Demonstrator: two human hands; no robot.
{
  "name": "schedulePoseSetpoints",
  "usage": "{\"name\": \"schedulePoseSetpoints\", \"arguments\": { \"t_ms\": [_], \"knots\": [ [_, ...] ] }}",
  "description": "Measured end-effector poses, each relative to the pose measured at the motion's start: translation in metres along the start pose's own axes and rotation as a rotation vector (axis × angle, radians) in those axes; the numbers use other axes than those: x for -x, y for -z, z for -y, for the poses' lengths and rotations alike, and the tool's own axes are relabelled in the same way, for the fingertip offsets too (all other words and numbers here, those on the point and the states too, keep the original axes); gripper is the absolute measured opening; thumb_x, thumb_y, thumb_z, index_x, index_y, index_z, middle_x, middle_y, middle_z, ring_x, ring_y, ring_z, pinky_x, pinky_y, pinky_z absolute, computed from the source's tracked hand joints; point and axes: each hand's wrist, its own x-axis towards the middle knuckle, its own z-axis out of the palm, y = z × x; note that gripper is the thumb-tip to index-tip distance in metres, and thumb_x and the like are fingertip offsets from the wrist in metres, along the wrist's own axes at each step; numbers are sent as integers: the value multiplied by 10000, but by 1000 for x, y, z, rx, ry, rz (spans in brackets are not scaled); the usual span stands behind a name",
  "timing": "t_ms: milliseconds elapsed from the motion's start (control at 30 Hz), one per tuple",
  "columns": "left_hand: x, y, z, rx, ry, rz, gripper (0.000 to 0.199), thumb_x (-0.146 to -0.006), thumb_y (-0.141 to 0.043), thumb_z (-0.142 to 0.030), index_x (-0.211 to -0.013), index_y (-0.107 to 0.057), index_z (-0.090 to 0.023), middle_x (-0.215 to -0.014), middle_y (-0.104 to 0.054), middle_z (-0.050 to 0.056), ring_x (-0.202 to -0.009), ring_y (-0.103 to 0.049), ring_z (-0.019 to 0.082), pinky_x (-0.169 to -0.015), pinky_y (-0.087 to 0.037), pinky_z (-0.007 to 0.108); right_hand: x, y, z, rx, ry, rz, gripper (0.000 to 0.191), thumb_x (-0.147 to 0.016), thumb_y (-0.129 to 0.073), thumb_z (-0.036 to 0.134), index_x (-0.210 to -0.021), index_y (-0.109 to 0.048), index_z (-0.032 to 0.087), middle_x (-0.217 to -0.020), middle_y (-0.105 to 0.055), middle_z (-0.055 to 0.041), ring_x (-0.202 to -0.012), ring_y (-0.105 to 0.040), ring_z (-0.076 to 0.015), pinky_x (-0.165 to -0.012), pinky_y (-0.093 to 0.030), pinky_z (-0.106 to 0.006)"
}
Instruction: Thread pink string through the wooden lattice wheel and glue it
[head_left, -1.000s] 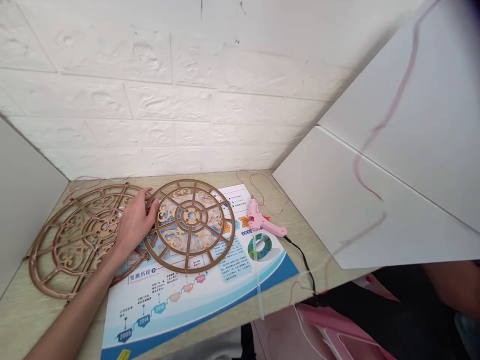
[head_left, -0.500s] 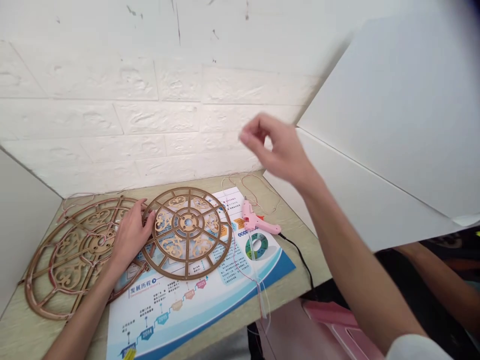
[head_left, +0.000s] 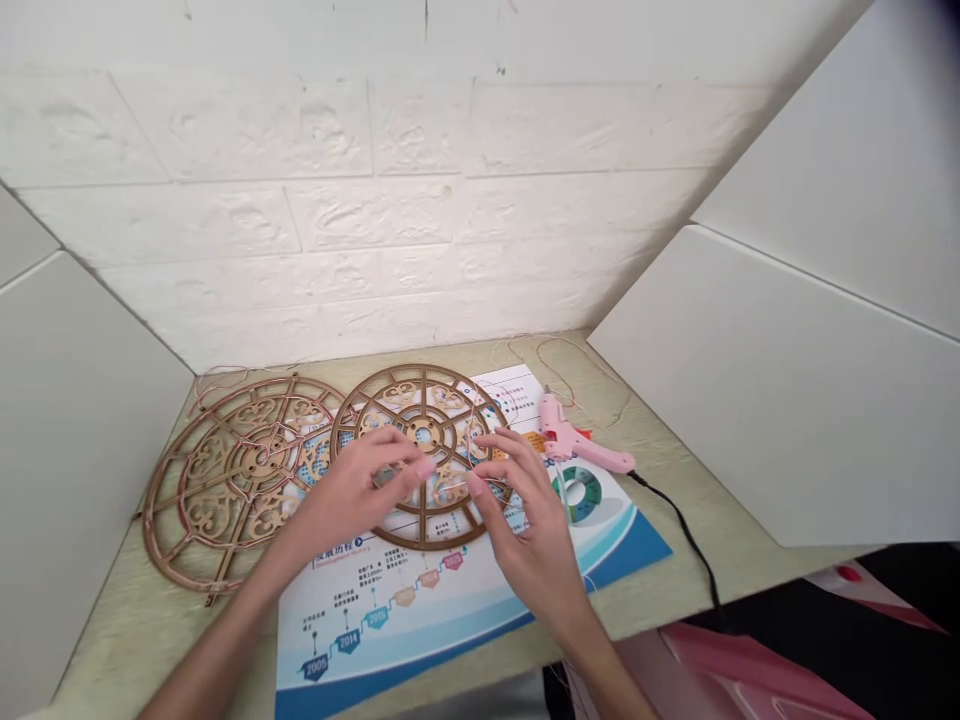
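Two laser-cut wooden wheels with scrollwork lie flat on a printed timeline poster (head_left: 360,620). My left hand (head_left: 356,495) and my right hand (head_left: 521,510) hover close together over the lower part of the right-hand wheel (head_left: 422,433), their fingertips facing each other. A thin wire seems to pass near the fingers, but I cannot tell whether either hand grips it. The left-hand wheel (head_left: 255,480) is wound with pinkish wire and lies beside the other, apart from both hands. A pink hot glue gun (head_left: 577,440) rests to the right of my right hand.
A black cable (head_left: 686,535) runs from the glue gun over the front table edge. Loose thin wire loops (head_left: 570,375) lie behind it on the pale wooden table (head_left: 720,520). White boards stand left (head_left: 82,450) and right (head_left: 780,400) against a brick-textured wall (head_left: 375,200).
My right hand has come down from high above the table to the right-hand wheel. My left hand has moved from between the wheels onto that wheel. The view has shifted slightly.
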Motion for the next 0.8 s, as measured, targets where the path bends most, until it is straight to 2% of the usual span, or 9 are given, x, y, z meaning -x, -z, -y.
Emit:
{"name": "schedulePoseSetpoints", "arguments": {
  "t_ms": [100, 200, 267, 367, 467, 567, 667, 733, 800],
  "knots": [
    [4, -9, -5, 121, -38, 13, 284, -966, -579, -451, -917, -727, -213, -921, -615, 22, -805, -572, 142, -692, -422, 246, -1, 2, 0, 2, 4, -16, 106, -973, -543, 216, -879, -586, 238, -1160, -631, -71, -1242, -522, -221, -1067, -395, -410],
    [6, -12, -5, 132, -58, -15, 274, -972, -583, -400, -843, -706, -193, -874, -601, 15, -768, -551, 127, -655, -392, 235, -3, 7, 0, 26, 33, 53, 48, -966, -563, 236, -927, -592, 235, -1124, -652, -73, -1156, -576, -224, -998, -438, -398],
    [7, -13, -6, 126, -82, -11, 261, -975, -581, -379, -840, -697, -189, -888, -608, 17, -793, -561, 130, -692, -406, 242, -5, 10, 1, 81, 91, 134, 30, -962, -576, 244, -968, -605, 242, -1077, -673, -57, -1091, -606, -227, -1000, -417, -419],
    [9, -12, -5, 127, -100, 15, 268, -981, -567, -374, -837, -692, -185, -892, -612, 21, -800, -576, 134, -715, -427, 251, -9, 11, 5, 117, 161, 228, 103, -978, -551, 238, -898, -616, 239, -933, -687, -23, -950, -634, -210, -1017, -383, -445],
    [9, -8, 4, 63, -93, 94, 276, -997, -541, -379, -869, -703, -195, -935, -631, 28, -853, -600, 149, -768, -456, 267, -4, 5, 7, 79, 113, 257, 152, -979, -546, 256, -848, -620, 229, -915, -667, -36, -912, -628, -204, -884, -467, -384],
    [9, 5, 20, -136, -98, 30, 252, -1018, -506, -371, -1068, -700, -219, -1083, -651, 53, -1047, -587, 205, -939, -452, 345, 13, -5, 3, 110, 33, 189, 157, -956, -556, 265, -822, -628, 226, -1094, -641, -89, -1105, -593, -255, -912, -487, -417],
    [12, 18, 34, -318, -92, -57, 242, -1006, -537, -374, -1145, -669, -227, -1169, -626, 59, -1119, -539, 234, -994, -421, 393, 33, -15, -2, 184, -7, 148, 176, -949, -557, 290, -810, -639, 221, -1367, -532, -124, -1387, -393, -342, -1058, -397, -556],
    [17, 22, 37, -328, -110, 18, 193, -984, -585, -370, -1087, -678, -236, -1119, -624, 40, -1101, -535, 223, -971, -427, 368, 44, -20, -5, 229, -26, 143, 185, -949, -553, 287, -806, -646, 214, -1472, -449, -123, -1474, -253, -372, -1093, -342, -621],
    [22, 20, 37, -309, -129, 137, 189, -937, -665, -367, -1080, -669, -243, -1095, -616, 33, -1096, -531, 220, -933, -437, 340, 52, -24, -5, 254, -37, 148, 175, -946, -558, 282, -816, -652, 212, -1511, -408, -119, -1496, -199, -380, -1096, -328, -650]
  ]
}}
